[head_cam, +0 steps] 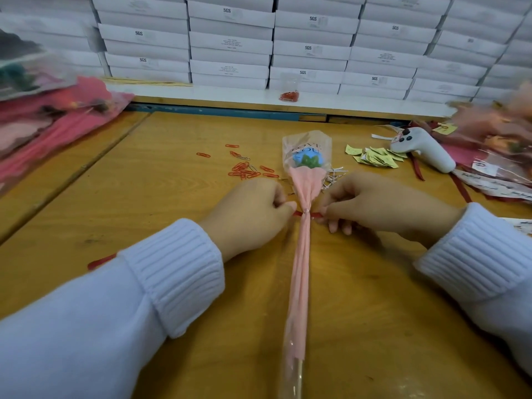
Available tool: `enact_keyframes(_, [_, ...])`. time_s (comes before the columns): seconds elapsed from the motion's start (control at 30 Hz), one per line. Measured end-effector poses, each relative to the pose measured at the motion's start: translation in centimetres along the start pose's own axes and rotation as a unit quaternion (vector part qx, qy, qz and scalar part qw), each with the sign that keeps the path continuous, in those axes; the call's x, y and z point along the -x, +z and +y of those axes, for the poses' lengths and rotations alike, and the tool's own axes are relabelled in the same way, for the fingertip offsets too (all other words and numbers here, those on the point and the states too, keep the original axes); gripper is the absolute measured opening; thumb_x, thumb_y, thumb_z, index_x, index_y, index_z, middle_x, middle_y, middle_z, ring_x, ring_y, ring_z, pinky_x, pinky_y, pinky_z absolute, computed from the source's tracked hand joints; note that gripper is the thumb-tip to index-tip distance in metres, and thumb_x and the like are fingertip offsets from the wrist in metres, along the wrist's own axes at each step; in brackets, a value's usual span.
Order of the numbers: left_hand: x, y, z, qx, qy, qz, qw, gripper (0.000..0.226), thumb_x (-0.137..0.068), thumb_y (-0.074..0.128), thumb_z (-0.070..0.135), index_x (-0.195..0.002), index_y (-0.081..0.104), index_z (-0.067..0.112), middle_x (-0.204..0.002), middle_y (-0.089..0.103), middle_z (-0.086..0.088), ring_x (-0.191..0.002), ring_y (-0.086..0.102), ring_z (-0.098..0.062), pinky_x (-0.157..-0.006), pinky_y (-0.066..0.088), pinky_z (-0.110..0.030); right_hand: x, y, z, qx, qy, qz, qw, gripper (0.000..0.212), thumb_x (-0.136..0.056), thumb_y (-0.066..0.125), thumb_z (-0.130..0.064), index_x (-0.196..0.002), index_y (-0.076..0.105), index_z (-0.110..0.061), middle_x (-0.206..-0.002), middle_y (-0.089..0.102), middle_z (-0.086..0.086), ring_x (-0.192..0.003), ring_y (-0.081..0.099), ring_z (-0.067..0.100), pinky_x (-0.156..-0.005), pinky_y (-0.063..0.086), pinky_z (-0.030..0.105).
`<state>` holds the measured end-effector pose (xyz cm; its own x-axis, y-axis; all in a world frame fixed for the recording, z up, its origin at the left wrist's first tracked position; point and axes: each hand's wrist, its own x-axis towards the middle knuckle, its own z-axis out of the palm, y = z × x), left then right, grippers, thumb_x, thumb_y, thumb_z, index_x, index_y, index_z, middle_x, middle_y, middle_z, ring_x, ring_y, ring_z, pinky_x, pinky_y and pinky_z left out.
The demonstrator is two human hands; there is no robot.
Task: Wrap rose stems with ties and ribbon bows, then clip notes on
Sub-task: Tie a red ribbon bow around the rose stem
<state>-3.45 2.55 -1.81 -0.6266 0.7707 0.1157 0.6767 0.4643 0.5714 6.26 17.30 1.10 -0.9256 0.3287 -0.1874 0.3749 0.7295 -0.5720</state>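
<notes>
**A:** Where is the rose?

**B:** A single wrapped rose (306,165) lies flat on the wooden counter (172,197), pointing straight away from the person. Its blue flower head sits in clear film beyond the fingers. The long stem, covered in pink paper, stretches back towards the viewer between two white sleeves (172,269).

**A:** What are the hands doing?

**B:** The left hand (253,208) and right hand (374,205) sit on either side of the stem, just below the flower. Each pinches one end of a thin red ribbon (315,216) that crosses the stem between them. The left fingers (283,201) are curled tight on their end. The right fingers (339,223) pinch theirs between thumb and forefinger, with the others tucked under. A small pale tie (307,211) circles the stem right where the ribbon crosses.

**A:** And around them?

**B:** Just beyond the left fingers lie scattered red paper clips (247,171). Beyond the right fingers is a heap of small yellow notes (374,156), with a white handheld device (423,148) beside it. Loose silvery ties (334,177) lie near the flower, just past the right fingers. Stacked white boxes (230,41) line the far side.
</notes>
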Motion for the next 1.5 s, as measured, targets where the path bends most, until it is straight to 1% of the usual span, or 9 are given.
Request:
enact_keyframes(0.1, [0.1, -0.9, 0.2, 0.198, -0.040, -0.038, 0.979, 0.012, -0.096, 0.049, 0.016, -0.090, 0.058, 0.019, -0.060, 0.069, 0.006, -0.050, 0.057, -0.001, -0.049, 0.047, -0.016, 0.6, -0.7, 0.0, -0.131, -0.005, -0.022, 0.991, 0.011, -0.093, 0.053, -0.005, -0.094, 0.064, -0.008, -0.072, 0.072, 0.005, -0.058, 0.064, 0.008, -0.049, 0.047, 0.015])
enact_keyframes(0.2, [0.1, -1.9, 0.1, 0.352, -0.052, -0.097, 0.930, 0.025, -0.097, 0.038, 0.002, -0.092, 0.062, 0.008, -0.071, 0.072, -0.004, -0.060, 0.062, -0.010, -0.057, 0.051, -0.019, 0.8, -1.4, 0.1, -0.281, -0.023, -0.058, 0.958, 0.018, -0.094, 0.047, 0.001, -0.093, 0.064, -0.006, -0.082, 0.072, 0.015, -0.068, 0.068, 0.016, -0.056, 0.054, 0.020])
enact_keyframes(0.33, [0.2, -2.5, -0.1, 0.443, -0.068, -0.150, 0.881, 0.026, -0.097, 0.038, 0.001, -0.096, 0.064, 0.004, -0.084, 0.073, -0.012, -0.072, 0.070, -0.016, -0.054, 0.052, -0.017, 0.8, -1.4, 0.5, -0.343, -0.035, -0.113, 0.932, 0.029, -0.089, 0.041, 0.015, -0.101, 0.064, 0.002, -0.094, 0.072, 0.020, -0.085, 0.071, 0.022, -0.071, 0.059, 0.024])
enact_keyframes(0.5, [0.4, -2.1, 0.0, 0.409, -0.067, -0.104, 0.904, 0.016, -0.091, 0.053, 0.003, -0.090, 0.068, 0.006, -0.077, 0.074, -0.008, -0.066, 0.071, -0.013, -0.048, 0.050, -0.014, 0.9, -1.2, 0.7, -0.279, -0.063, -0.093, 0.954, 0.024, -0.087, 0.050, 0.012, -0.099, 0.067, 0.000, -0.091, 0.073, 0.016, -0.084, 0.072, 0.021, -0.068, 0.058, 0.023])
enact_keyframes(0.7, [0.2, -1.3, -0.2, 0.309, -0.063, -0.012, 0.949, 0.017, -0.090, 0.060, 0.016, -0.088, 0.076, 0.023, -0.070, 0.071, 0.004, -0.048, 0.056, -0.002, -0.043, 0.042, -0.013, 0.7, -0.1, 0.1, -0.195, -0.108, 0.063, 0.973, 0.015, -0.087, 0.063, -0.008, -0.082, 0.075, -0.014, -0.071, 0.069, -0.001, -0.064, 0.059, 0.011, -0.059, 0.050, 0.019])
enact_keyframes(0.97, [0.2, -0.6, -0.7, 0.307, 0.013, -0.074, 0.949, 0.023, -0.090, 0.060, 0.010, -0.108, 0.060, 0.023, -0.079, 0.074, -0.004, -0.068, 0.070, -0.014, -0.061, 0.054, -0.020, 0.8, 0.4, -0.2, -0.241, -0.163, 0.070, 0.954, 0.011, -0.085, 0.061, 0.002, -0.088, 0.070, -0.003, -0.073, 0.071, 0.007, -0.067, 0.067, 0.011, -0.066, 0.056, 0.020])
enact_keyframes(1.23, [-0.1, -0.1, -0.7, 0.328, 0.033, -0.101, 0.939, 0.015, -0.088, 0.058, -0.003, -0.088, 0.068, 0.007, -0.072, 0.071, -0.005, -0.059, 0.065, -0.009, -0.057, 0.051, -0.017, 1.0, 1.0, -1.1, -0.223, -0.207, 0.118, 0.945, 0.013, -0.077, 0.070, 0.002, -0.089, 0.067, -0.001, -0.087, 0.071, 0.007, -0.076, 0.070, 0.012, -0.071, 0.055, 0.016])
enact_keyframes(1.4, [0.2, -0.2, -0.7, 0.298, 0.034, -0.089, 0.950, 0.012, -0.090, 0.059, 0.005, -0.096, 0.068, 0.011, -0.081, 0.074, -0.007, -0.073, 0.070, -0.023, -0.061, 0.054, -0.025, 0.8, 0.8, -0.7, -0.264, -0.198, 0.076, 0.941, 0.019, -0.073, 0.073, 0.003, -0.087, 0.063, -0.005, -0.093, 0.072, 0.011, -0.084, 0.072, 0.022, -0.077, 0.057, 0.024])
enact_keyframes(1.5, [0.3, -0.3, -0.4, 0.299, 0.029, -0.084, 0.950, 0.012, -0.090, 0.060, 0.006, -0.096, 0.068, 0.012, -0.088, 0.074, -0.012, -0.089, 0.068, -0.037, -0.086, 0.054, -0.050, 0.8, 0.8, -0.6, -0.260, -0.215, 0.039, 0.940, 0.019, -0.076, 0.069, 0.007, -0.086, 0.061, -0.007, -0.089, 0.073, 0.002, -0.089, 0.072, 0.019, -0.078, 0.055, 0.023])
